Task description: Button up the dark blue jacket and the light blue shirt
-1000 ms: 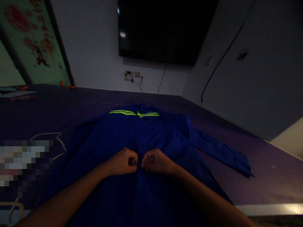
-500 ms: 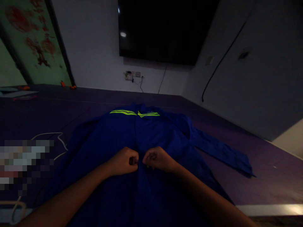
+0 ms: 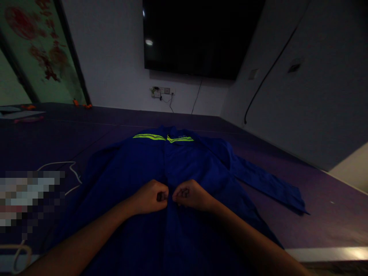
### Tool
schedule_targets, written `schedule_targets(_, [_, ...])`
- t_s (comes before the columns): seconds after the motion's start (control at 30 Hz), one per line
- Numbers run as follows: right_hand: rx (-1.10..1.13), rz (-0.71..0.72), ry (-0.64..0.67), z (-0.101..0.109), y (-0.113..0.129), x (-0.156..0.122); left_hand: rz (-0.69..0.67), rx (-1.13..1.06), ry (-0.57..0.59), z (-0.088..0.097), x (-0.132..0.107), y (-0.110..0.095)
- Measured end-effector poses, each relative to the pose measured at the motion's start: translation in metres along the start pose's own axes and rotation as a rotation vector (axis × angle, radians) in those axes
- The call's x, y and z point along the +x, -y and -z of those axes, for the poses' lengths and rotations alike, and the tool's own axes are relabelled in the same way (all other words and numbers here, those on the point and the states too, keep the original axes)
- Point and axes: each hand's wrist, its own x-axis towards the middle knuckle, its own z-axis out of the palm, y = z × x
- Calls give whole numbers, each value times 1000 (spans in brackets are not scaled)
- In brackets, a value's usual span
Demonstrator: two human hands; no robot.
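A blue work jacket (image 3: 143,161) lies spread out on the purple floor (image 3: 287,165), right in front of the person. Its collar (image 3: 168,130) points away, toward the wall. Two bright yellow-green stripes (image 3: 149,136) go across the chest, one on each side of the front opening. One long sleeve (image 3: 270,184) reaches out flat to the right.

Both hands are at the middle of the jacket, side by side, with just a small gap between them. The left hand (image 3: 151,196) is curled up, and its thumb and finger pinch the jacket's front edge. The right hand (image 3: 193,195) is curled too, with its fingertips pinching the cloth just beside the left one. It is too dark to see if there is a button in their fingers.

To the left, a thin white cord (image 3: 56,164) bends along the floor next to a blurred-out thing (image 3: 25,197). Farther back are some little orange things (image 3: 87,106) near a glass door (image 3: 48,50) with red pictures on it. A big black TV (image 3: 201,36) hangs on the wall, above some wall sockets (image 3: 164,91). A black cord (image 3: 270,73) hangs on the wall at the right.
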Motion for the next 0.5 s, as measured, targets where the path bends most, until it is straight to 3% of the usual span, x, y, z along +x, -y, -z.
schedule_targets(0.5, [-101,69,-2,0,-2,-1,-67,30,-8,-1,0,3])
